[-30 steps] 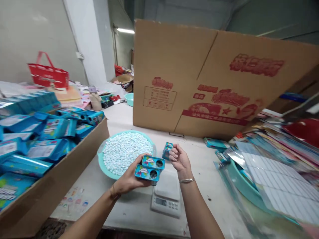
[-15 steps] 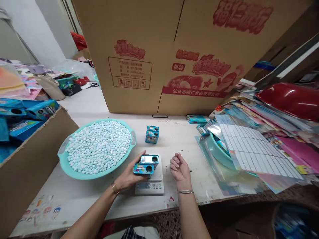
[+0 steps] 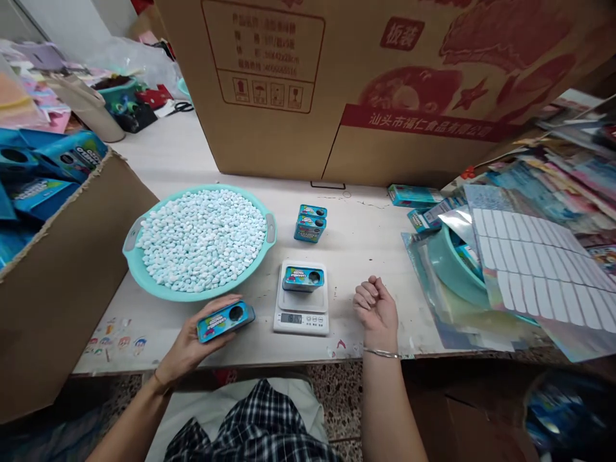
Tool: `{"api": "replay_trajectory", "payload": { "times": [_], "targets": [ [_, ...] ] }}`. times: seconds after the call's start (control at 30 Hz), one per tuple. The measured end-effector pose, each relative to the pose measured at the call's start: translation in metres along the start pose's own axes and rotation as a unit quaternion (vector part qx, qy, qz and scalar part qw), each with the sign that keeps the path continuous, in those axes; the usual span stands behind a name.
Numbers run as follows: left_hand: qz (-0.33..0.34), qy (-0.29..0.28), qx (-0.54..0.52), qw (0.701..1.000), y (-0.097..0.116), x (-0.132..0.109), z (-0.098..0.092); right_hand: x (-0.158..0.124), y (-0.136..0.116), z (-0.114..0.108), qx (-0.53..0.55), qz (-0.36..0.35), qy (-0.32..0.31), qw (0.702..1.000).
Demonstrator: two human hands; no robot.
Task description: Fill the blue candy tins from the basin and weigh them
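Weighing seems in hand: one tin (image 3: 303, 278) stands on the scale (image 3: 303, 324). Left of the scale, the left hand (image 3: 191, 341) grips a second tin (image 3: 219, 324); right of it, the right hand (image 3: 379, 307) curls inward, contents hidden. Next probably calls for an undisturbed reading.

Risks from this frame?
1. The left hand holds a blue box at a slant, its round dark opening facing up; more tilt might spill any contents, which I can't see.
2. The bowl of pale pieces sits right by that hand; a knock could scatter some.
3. Another blue box stands on the scale; a bump might tip it or disturb the reading.
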State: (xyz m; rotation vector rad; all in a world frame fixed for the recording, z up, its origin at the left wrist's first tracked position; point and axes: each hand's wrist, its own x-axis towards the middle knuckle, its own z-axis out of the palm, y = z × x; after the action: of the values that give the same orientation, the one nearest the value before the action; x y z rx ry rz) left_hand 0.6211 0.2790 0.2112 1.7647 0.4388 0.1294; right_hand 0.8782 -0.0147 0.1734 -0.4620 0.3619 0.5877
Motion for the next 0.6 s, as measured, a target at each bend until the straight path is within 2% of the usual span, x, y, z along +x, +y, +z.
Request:
{"api": "replay_trajectory", "payload": {
  "times": [0.07, 0.17, 0.43, 0.53, 0.6],
  "targets": [
    [-0.042, 0.046, -0.001, 0.998, -0.015, -0.008, -0.007, -0.002, 0.001, -0.001, 0.009, -0.004, 0.017, 1.0],
    [-0.079, 0.085, -0.029, 0.993, -0.031, -0.007, -0.005, -0.003, 0.002, 0.005, 0.0, -0.013, 0.015, 1.0],
    [-0.046, 0.075, -0.049, 0.995, -0.037, 0.017, 0.014, -0.003, 0.001, 0.042, -0.05, -0.035, -0.041, 0.997],
    [-0.057, 0.106, -0.022, 0.992, -0.041, 0.01, 0.012, -0.003, 0.005, 0.045, -0.061, -0.034, -0.038, 0.997],
    [-0.038, 0.142, 0.043, 0.988, -0.036, -0.002, 0.008, -0.003, 0.008, 0.043, -0.068, -0.032, -0.034, 0.997]
  ]
}}
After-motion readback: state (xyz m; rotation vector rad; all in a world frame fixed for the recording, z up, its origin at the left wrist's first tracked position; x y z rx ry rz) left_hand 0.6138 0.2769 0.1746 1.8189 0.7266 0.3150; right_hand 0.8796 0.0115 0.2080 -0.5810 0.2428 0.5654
